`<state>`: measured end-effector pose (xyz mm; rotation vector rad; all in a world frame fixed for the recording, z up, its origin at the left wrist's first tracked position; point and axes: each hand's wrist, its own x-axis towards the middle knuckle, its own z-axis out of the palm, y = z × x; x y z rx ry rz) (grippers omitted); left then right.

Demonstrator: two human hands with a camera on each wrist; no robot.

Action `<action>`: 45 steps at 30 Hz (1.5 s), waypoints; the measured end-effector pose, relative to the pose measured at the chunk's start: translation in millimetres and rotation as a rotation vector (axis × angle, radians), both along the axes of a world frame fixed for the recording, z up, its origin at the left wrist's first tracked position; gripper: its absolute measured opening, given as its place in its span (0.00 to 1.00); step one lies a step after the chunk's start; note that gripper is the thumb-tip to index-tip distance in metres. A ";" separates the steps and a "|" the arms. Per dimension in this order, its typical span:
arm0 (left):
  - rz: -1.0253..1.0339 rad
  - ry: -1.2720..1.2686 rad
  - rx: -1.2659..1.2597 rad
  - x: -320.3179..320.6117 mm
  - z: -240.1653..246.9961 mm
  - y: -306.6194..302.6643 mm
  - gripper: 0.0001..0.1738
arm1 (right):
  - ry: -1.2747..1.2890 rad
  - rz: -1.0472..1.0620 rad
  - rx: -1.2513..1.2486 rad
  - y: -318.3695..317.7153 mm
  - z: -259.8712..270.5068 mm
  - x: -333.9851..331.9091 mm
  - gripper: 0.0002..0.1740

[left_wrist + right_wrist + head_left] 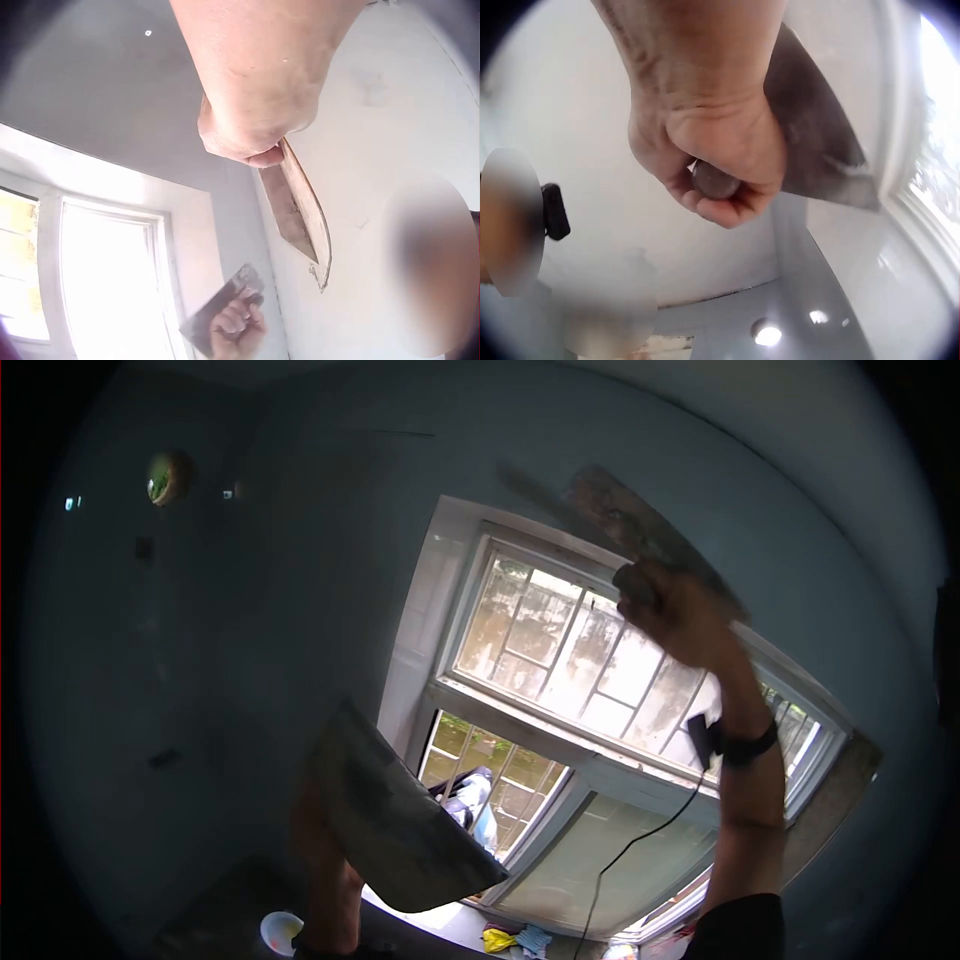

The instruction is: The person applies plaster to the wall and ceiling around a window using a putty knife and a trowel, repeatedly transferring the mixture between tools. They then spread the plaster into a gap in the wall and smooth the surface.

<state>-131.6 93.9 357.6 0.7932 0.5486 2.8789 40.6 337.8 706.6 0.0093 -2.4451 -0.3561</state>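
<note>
In the head view my right hand point(685, 615) is raised in front of the top of the window, gripping a plastering trowel point(650, 525) with a smeared grey blade. The right wrist view shows its fingers curled round the round handle point(714, 180), the blade point(814, 127) extending to the right. Lower down at left, my left hand point(318, 825) holds a flat, tilted hawk board point(400, 820), which hides part of that hand. In the left wrist view, its curled fingers point(264, 159) are at the board point(300, 210), whose underside grip is hidden.
A barred window point(600, 640) fills the middle, with a pale frame and grey-blue wall point(300, 560) around it. A black cable point(640, 838) hangs from the right wrist. Below are a white bowl point(280, 932), a yellow cloth point(497, 939) and a blue striped cloth point(533, 940).
</note>
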 end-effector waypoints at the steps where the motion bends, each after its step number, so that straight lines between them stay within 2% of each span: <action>1: -0.152 -0.051 0.125 -2.6 -3.4 5.0 0.26 | -0.124 -0.112 -0.024 -12.5 30.3 2.9 0.19; 2: -0.307 -0.102 0.246 -3.4 -7.1 9.7 0.26 | -0.247 -0.229 -0.052 -24.0 54.0 4.1 0.21; 5: -0.207 -0.110 0.122 -5.3 -13.2 19.2 0.25 | -0.397 -0.603 -0.013 -62.2 93.1 -15.7 0.16; 8: -0.338 -0.153 0.211 -7.3 -10.3 25.5 0.23 | -0.196 -0.315 0.739 -31.8 118.7 -45.0 0.19; 10: -0.151 -0.048 0.121 -14.4 -26.2 35.2 0.23 | -0.064 -0.294 0.814 -66.4 110.0 -64.5 0.21; 11: 0.083 0.086 -0.068 -19.8 -33.7 35.5 0.25 | 0.002 -0.278 0.859 -81.4 107.8 -74.4 0.22; 12: 0.335 0.184 -0.250 -25.2 -41.2 35.8 0.26 | 0.021 -0.280 0.786 -82.5 114.9 -85.9 0.23; 13: 0.723 0.360 -0.594 -30.2 -49.2 24.1 0.30 | 0.036 -0.282 0.708 -80.0 124.3 -102.0 0.24; 14: 0.722 0.289 -0.631 -35.3 -55.0 16.5 0.31 | 0.048 -0.284 0.626 -85.3 123.5 -113.5 0.25; 15: 0.719 0.218 -0.666 -40.2 -61.0 8.8 0.33 | 0.096 -0.288 0.652 -86.5 117.9 -118.4 0.25; 17: -0.061 -0.353 -0.067 -49.7 -61.1 3.0 0.31 | 0.194 -0.297 0.697 -85.4 102.0 -121.2 0.25; 20: 0.518 0.030 -0.366 -47.6 -56.4 -10.5 0.33 | 0.056 -0.126 0.571 -41.6 90.4 -131.6 0.25; 23: 1.093 0.458 -0.644 -49.3 -48.3 -25.1 0.36 | 0.023 -0.195 0.503 -35.5 80.9 -117.0 0.23; 25: 1.290 0.598 -0.785 -57.3 -50.4 -22.7 0.37 | 0.032 -0.127 0.510 -7.2 79.0 -124.2 0.22; 26: 1.279 0.601 -0.845 -61.7 -58.9 -20.0 0.38 | 0.035 -0.103 0.504 5.8 76.8 -123.9 0.21; 29: 1.247 0.593 -0.953 -58.7 -49.1 -10.8 0.36 | -0.015 -0.394 0.497 -9.2 61.4 -139.4 0.21; 32: 1.207 0.572 -0.956 -54.4 -49.9 0.3 0.35 | 0.107 -0.282 0.653 7.7 71.1 -168.8 0.22; 35: 1.166 0.550 -0.936 -56.5 -54.9 7.1 0.34 | 0.169 -0.249 0.645 -0.4 91.8 -182.6 0.23; 38: 1.117 0.506 -0.909 -56.9 -62.5 8.4 0.33 | 0.192 -0.256 0.769 4.3 106.6 -190.5 0.23; 41: 1.060 0.458 -0.873 -57.4 -66.3 7.0 0.32 | 0.151 -0.346 0.701 -1.3 118.2 -194.4 0.22; 44: 0.950 0.368 -0.807 -55.2 -73.4 1.2 0.31 | 0.134 -0.187 0.680 -9.7 129.1 -189.8 0.22; 45: 0.898 0.326 -0.771 -54.4 -75.8 -2.0 0.31 | 0.142 -0.192 0.678 -10.6 133.2 -189.2 0.22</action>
